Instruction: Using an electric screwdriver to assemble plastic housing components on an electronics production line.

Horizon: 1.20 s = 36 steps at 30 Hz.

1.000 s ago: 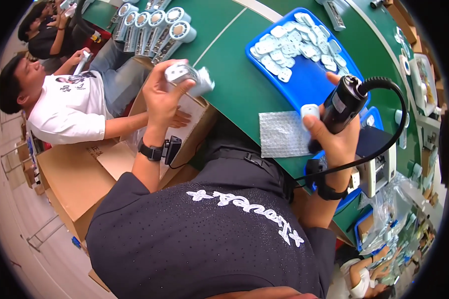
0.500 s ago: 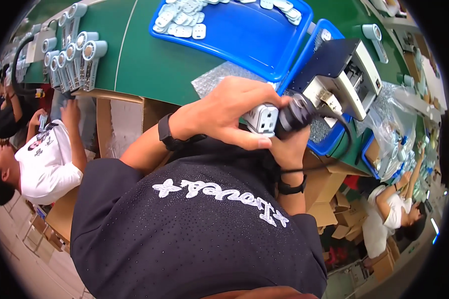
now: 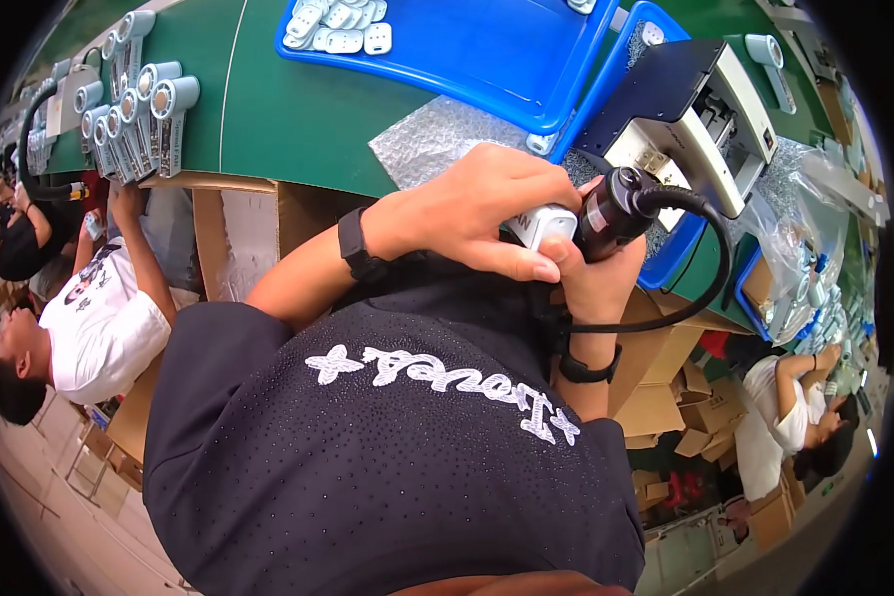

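My left hand [image 3: 482, 214] is closed around a white plastic part [image 3: 544, 224] with a squared end, held in front of my chest. My right hand [image 3: 611, 283] grips a black corded electric screwdriver [image 3: 614, 214], its thick cable looping out to the right and back under my wrist. The right thumb rests on the white part's end, close to the left thumb. Where the screwdriver's tip sits is hidden by my hands.
Ahead, a blue tray [image 3: 447, 74] holds white rounded plates [image 3: 343, 40]. Beside it stands a black-and-white machine [image 3: 656, 104], with bubble wrap [image 3: 437, 134] nearby. Pale-blue handheld units [image 3: 134, 109] stand at left. One person [image 3: 109, 328] sits left, another [image 3: 775, 407] right.
Both hands have shifted slightly right with the part and screwdriver. The screwdriver has tilted, showing its side and cable end. The right thumb now covers the part's slotted end.
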Each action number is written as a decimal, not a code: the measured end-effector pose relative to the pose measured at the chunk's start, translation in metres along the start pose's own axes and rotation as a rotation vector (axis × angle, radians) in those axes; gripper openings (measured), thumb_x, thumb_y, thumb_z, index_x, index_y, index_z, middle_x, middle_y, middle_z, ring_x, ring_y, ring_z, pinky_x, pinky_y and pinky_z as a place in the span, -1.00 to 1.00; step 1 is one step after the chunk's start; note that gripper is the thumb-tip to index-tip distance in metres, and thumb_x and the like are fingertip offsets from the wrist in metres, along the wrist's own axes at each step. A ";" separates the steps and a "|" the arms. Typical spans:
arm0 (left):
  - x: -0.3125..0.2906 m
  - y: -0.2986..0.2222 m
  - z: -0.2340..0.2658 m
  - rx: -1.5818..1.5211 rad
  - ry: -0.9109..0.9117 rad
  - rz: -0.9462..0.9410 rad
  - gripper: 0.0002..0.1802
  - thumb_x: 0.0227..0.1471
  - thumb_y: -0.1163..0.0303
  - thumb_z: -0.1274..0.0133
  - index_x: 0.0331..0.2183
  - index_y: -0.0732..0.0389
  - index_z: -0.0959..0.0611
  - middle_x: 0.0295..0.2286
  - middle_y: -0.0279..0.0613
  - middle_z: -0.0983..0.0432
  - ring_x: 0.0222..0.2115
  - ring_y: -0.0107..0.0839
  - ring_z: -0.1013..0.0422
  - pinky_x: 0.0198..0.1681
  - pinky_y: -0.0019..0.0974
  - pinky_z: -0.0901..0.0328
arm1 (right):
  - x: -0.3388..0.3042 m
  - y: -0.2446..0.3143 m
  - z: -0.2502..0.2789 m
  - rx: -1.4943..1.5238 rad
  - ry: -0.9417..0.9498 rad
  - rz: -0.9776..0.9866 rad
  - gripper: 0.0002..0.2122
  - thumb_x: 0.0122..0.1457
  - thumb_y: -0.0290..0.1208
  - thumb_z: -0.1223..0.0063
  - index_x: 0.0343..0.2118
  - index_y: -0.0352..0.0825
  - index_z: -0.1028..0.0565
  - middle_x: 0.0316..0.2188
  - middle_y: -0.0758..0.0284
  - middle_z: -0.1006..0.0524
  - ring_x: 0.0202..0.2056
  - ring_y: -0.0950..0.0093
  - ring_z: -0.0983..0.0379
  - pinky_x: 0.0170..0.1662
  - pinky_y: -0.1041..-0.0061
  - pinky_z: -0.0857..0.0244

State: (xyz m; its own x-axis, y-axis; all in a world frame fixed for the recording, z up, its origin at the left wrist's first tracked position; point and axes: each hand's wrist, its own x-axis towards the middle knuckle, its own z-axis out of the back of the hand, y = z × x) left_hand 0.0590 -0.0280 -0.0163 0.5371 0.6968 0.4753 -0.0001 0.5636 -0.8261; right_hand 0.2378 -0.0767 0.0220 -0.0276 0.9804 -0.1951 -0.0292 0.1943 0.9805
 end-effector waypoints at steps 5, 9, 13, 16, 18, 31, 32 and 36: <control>-0.008 0.023 -0.008 -0.092 -0.036 0.060 -0.21 -0.11 -0.34 -0.17 -0.26 0.28 -0.55 -0.44 -0.15 -0.50 -0.49 -0.15 -0.48 -0.45 -0.23 -0.34 | 0.007 0.016 0.010 0.073 -0.140 0.464 -0.54 0.01 -0.13 -0.38 -0.22 -0.33 -0.39 -0.48 0.32 -0.47 -0.54 0.51 -0.42 -0.33 0.39 -0.41; -0.008 0.028 -0.013 -0.145 -0.049 0.072 -0.32 -0.13 -0.16 -0.26 -0.22 0.27 -0.56 -0.40 -0.08 -0.55 -0.39 -0.04 -0.52 -0.39 -0.16 -0.39 | 0.030 0.062 0.035 0.272 -0.271 0.777 -0.62 0.09 -0.18 -0.28 -0.20 -0.33 -0.39 -0.56 0.26 -0.49 -0.61 0.43 -0.41 -0.50 0.40 -0.36; -0.007 0.031 -0.016 -0.113 -0.082 0.045 -0.19 -0.10 -0.38 -0.13 -0.26 0.27 -0.55 -0.42 -0.15 -0.52 -0.48 -0.20 -0.50 -0.44 -0.27 -0.37 | 0.066 0.052 0.056 0.080 -0.317 0.624 -0.63 0.15 -0.08 -0.16 -0.19 -0.28 -0.39 -0.53 0.26 -0.48 -0.63 0.43 -0.39 -0.49 0.37 -0.35; -0.008 0.031 -0.016 -0.094 -0.057 0.092 -0.16 -0.14 -0.41 -0.13 -0.27 0.28 -0.55 -0.44 -0.17 -0.52 -0.48 -0.20 -0.50 -0.45 -0.27 -0.38 | 0.054 0.051 0.058 0.239 -0.259 0.523 -0.64 0.14 -0.11 -0.16 -0.16 -0.26 -0.40 -0.48 0.26 -0.47 -0.62 0.45 -0.36 -0.46 0.33 -0.32; -0.004 0.034 -0.013 -0.077 -0.059 0.083 -0.16 -0.14 -0.41 -0.13 -0.27 0.28 -0.55 -0.44 -0.17 -0.52 -0.49 -0.20 -0.50 -0.45 -0.26 -0.38 | 0.034 0.059 0.058 0.418 -0.009 0.519 -0.61 0.14 -0.11 -0.14 -0.08 -0.24 -0.37 -0.47 0.28 -0.45 -0.60 0.45 -0.35 -0.42 0.31 -0.30; -0.003 0.032 -0.019 -0.081 -0.046 0.050 -0.19 -0.16 -0.37 -0.18 -0.29 0.28 -0.56 -0.46 -0.15 -0.51 -0.48 -0.15 -0.50 -0.46 -0.23 -0.38 | 0.025 0.094 0.005 0.462 0.234 0.663 -0.42 0.02 0.10 -0.25 -0.09 -0.23 -0.31 -0.47 0.44 -0.36 -0.59 0.58 -0.29 -0.40 0.48 -0.20; -0.003 0.032 -0.019 -0.082 -0.036 0.050 -0.19 -0.17 -0.36 -0.19 -0.29 0.28 -0.56 -0.46 -0.15 -0.51 -0.48 -0.15 -0.51 -0.46 -0.23 -0.38 | 0.025 0.093 0.003 0.461 0.222 0.671 -0.42 0.02 0.11 -0.25 -0.09 -0.23 -0.31 -0.47 0.44 -0.36 -0.59 0.59 -0.28 -0.41 0.48 -0.19; -0.004 0.031 -0.020 -0.064 -0.054 0.047 -0.19 -0.18 -0.36 -0.20 -0.29 0.28 -0.56 -0.46 -0.15 -0.51 -0.48 -0.14 -0.50 -0.47 -0.23 -0.38 | 0.021 0.088 0.003 0.431 0.202 0.708 -0.41 0.03 0.11 -0.25 -0.09 -0.24 -0.31 -0.47 0.44 -0.35 -0.61 0.59 -0.27 -0.44 0.49 -0.19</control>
State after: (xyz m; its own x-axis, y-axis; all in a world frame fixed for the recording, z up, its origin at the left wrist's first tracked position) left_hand 0.0734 -0.0221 -0.0499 0.4912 0.7458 0.4499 0.0303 0.5015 -0.8646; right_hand 0.2377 -0.0388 0.1042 -0.0747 0.8588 0.5068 0.4438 -0.4265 0.7882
